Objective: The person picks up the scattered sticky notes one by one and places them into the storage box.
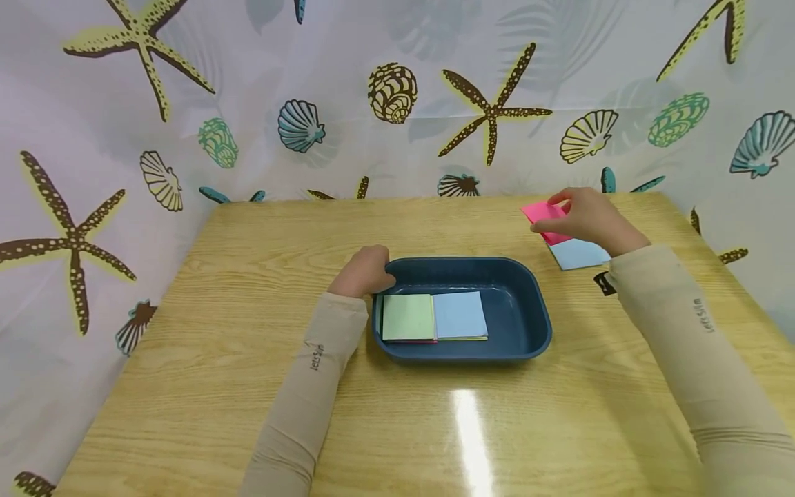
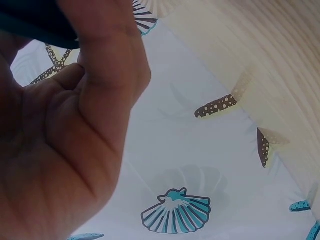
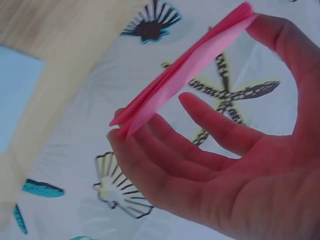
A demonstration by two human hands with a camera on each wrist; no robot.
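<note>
My right hand (image 1: 584, 215) pinches a thin pad of pink sticky notes (image 1: 546, 219) between thumb and fingers, above the table's back right. In the right wrist view the pink pad (image 3: 185, 70) is seen nearly edge-on, its sheets slightly fanned. Below it on the table lies a blue sticky-note pad (image 1: 577, 255), partly covered by the hand and pink notes. My left hand (image 1: 365, 270) grips the left rim of a dark blue tray (image 1: 518, 310). Inside the tray, a green pad (image 1: 408, 317) and a light blue pad (image 1: 459, 315) lie side by side, with other colours showing beneath.
The wooden table (image 1: 261, 276) carries the tray near its middle. A white cloth (image 1: 348, 62) printed with starfish and shells stands behind and beside the table. A small black tag-like thing (image 1: 604, 283) shows beside the right sleeve.
</note>
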